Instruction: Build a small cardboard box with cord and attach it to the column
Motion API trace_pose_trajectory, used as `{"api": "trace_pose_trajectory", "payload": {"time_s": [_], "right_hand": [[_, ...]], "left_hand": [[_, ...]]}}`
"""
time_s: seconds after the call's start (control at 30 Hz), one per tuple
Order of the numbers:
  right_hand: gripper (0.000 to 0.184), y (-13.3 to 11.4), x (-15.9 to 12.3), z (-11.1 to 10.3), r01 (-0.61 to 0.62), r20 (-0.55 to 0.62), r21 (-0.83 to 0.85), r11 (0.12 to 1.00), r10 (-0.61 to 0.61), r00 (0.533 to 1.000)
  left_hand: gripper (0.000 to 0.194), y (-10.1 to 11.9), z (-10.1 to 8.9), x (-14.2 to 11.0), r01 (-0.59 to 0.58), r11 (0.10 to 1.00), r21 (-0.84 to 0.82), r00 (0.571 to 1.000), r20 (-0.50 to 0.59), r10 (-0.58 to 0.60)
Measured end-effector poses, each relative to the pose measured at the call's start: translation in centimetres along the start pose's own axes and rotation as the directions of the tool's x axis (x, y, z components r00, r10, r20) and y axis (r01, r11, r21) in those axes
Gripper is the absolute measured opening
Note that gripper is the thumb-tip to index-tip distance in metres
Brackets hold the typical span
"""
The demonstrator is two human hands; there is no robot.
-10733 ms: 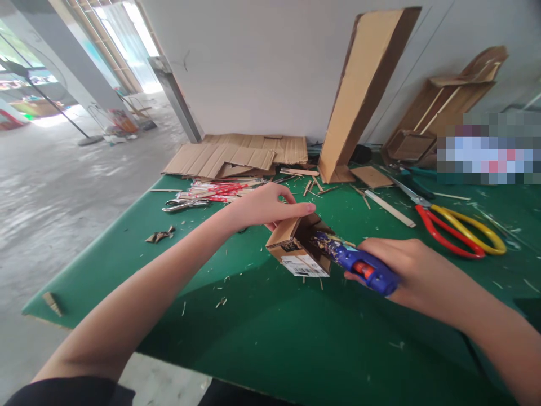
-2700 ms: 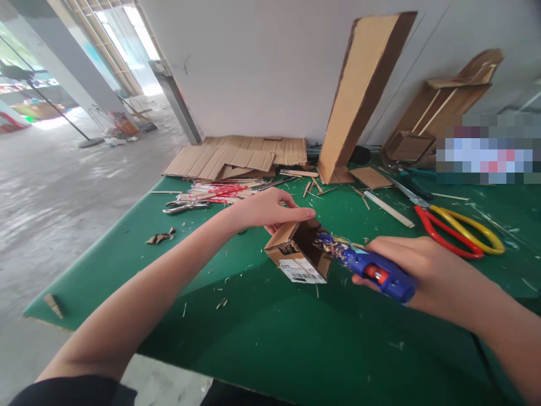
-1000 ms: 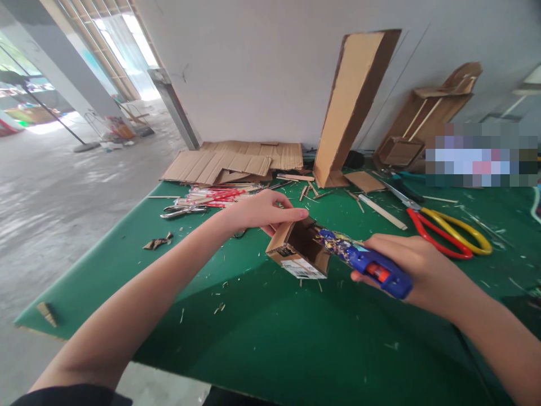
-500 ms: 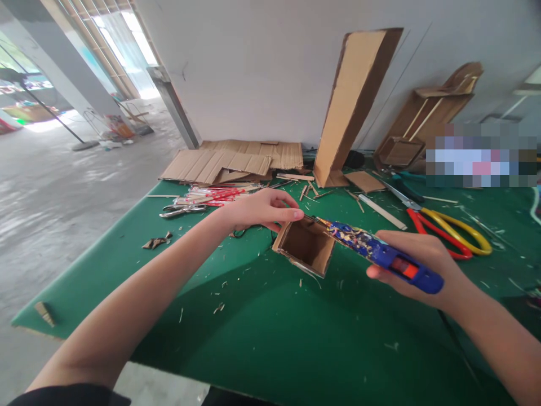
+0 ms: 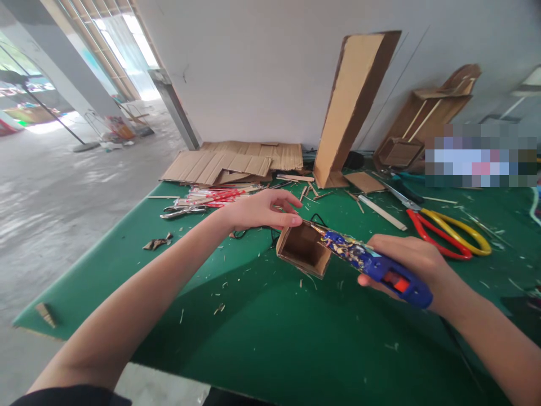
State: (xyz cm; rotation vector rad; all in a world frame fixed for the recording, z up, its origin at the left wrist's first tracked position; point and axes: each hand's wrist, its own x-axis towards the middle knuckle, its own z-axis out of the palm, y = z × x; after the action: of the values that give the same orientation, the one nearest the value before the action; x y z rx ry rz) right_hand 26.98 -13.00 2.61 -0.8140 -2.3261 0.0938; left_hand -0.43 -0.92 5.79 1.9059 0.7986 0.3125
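In the head view, the open cardboard box (image 5: 303,251) is sitting on or just over the green bench (image 5: 257,332), between its near and wall-side edges, probably light, fairly stiff but crushable, its corners suiting a gentle hold. The left hand (image 5: 267,208), reaching palm-down, is pinching its upper left corner; apart from it, the right hand (image 5: 412,268) is gripping a glue gun (image 5: 366,260), nozzle at the upper rim.
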Motion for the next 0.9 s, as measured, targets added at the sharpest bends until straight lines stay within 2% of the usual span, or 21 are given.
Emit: {"api": "trace_pose_trajectory", "payload": {"time_s": [0.23,0.4,0.53,0.7,0.9], "right_hand": [[0.021,-0.1,0.0,-0.2,0.011,0.007,-0.028,1.0,-0.011,1.0],[0.019,-0.3,-0.1,-0.3,-0.001,-0.051,-0.086,0.996,-0.003,0.999],[0.02,0.2,-0.3,-0.2,-0.01,-0.071,-0.156,0.988,-0.001,0.997],[0.019,0.7,-0.7,0.3,-0.005,-0.007,-0.183,0.983,0.004,1.0],[0.017,1.1,-1.1,1.0,-0.033,0.071,-0.269,0.962,0.053,0.996]], "left_hand": [[0.053,-0.8,-0.4,0.2,-0.073,0.997,-0.008,0.997,0.003,0.073],[0.056,-0.9,-0.2,0.3,-0.186,0.982,-0.042,0.981,-0.065,0.184],[0.057,-1.2,0.4,0.5,-0.228,0.972,-0.049,0.967,-0.125,0.22],[0.062,-1.9,0.9,0.8,-0.254,0.967,0.036,0.945,-0.202,0.256],[0.061,-2.3,0.9,1.0,-0.216,0.973,0.077,0.95,-0.213,0.228]]}}
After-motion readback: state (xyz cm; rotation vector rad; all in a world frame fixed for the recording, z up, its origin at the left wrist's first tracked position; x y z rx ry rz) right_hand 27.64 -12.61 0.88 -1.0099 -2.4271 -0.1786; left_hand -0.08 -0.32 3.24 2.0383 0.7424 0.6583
